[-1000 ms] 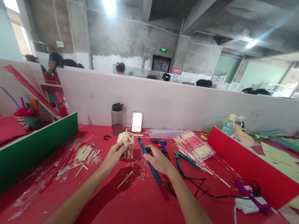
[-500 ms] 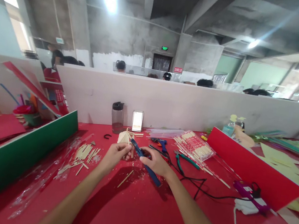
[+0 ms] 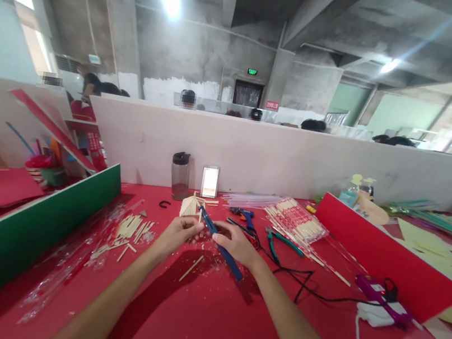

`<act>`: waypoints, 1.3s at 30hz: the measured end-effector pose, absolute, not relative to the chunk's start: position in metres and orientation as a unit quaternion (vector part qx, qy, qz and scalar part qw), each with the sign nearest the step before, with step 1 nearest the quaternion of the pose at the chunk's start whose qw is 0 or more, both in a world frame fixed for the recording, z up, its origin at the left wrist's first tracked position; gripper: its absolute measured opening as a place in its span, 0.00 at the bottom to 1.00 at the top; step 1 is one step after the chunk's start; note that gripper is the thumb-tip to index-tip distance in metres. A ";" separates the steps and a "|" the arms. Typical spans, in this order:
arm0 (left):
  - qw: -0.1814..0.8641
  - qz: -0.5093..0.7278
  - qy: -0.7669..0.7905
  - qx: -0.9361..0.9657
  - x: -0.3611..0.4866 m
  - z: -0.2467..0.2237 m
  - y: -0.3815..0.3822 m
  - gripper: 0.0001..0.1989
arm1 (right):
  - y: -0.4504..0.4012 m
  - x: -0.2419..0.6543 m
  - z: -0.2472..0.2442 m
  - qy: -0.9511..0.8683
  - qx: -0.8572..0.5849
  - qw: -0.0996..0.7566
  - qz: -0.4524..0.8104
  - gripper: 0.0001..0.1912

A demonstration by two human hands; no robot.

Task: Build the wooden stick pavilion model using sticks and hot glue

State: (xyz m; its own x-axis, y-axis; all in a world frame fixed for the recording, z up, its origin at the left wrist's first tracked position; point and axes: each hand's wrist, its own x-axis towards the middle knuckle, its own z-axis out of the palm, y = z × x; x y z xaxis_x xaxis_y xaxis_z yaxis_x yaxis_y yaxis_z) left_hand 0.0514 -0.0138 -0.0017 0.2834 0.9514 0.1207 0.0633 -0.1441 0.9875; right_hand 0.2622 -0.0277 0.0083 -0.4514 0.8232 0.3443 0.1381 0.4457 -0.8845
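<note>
My left hand [image 3: 183,230] is closed, thumb and fingers pinching a thin wooden stick [image 3: 201,217] that stands nearly upright. My right hand [image 3: 236,243] is wrapped round a long blue hand tool [image 3: 228,261] with a dark narrow head; its exact kind is hard to make out. The tool's head meets the stick just above my left fingertips. Right behind my left hand stands a small pale model built of wooden sticks [image 3: 190,206], partly covered by the fingers. One loose stick [image 3: 191,268] and small wood scraps lie on the red table below my hands.
Cut sticks [image 3: 129,228] lie left, beside clear plastic wrapping [image 3: 52,279]. A bottle [image 3: 180,177] and a phone [image 3: 210,182] stand at the back. To the right are a blue glue gun [image 3: 244,215], green-handled pliers [image 3: 285,243], packed sticks [image 3: 297,220], black cables and a purple-and-white plug [image 3: 381,306].
The blue tool's head has come up against the stick by my left fingertips, and its handles look closer together. The view has shifted slightly; the table things lie as before.
</note>
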 end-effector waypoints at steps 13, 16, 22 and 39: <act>0.483 0.429 0.430 0.631 0.049 -0.006 -0.010 0.23 | -0.030 0.261 0.011 -0.753 -0.317 0.416 0.399 0.21; 0.482 0.426 0.430 0.633 0.048 -0.006 -0.010 0.24 | -0.030 0.261 0.011 -0.752 -0.323 0.420 0.393 0.20; 0.480 0.419 0.428 0.641 0.047 -0.002 -0.012 0.24 | -0.031 0.262 0.012 -0.759 -0.331 0.411 0.381 0.20; 0.468 0.412 0.419 0.660 0.043 0.000 -0.012 0.23 | -0.030 0.263 0.013 -0.756 -0.325 0.412 0.392 0.19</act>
State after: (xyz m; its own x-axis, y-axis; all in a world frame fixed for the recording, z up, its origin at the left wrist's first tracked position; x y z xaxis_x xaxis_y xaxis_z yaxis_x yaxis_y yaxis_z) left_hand 0.0432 -0.0121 -0.0005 0.3095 0.9387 0.1516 0.1664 -0.2105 0.9633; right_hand 0.2627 -0.0302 0.0131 -0.4499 0.8141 0.3673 0.1683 0.4811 -0.8603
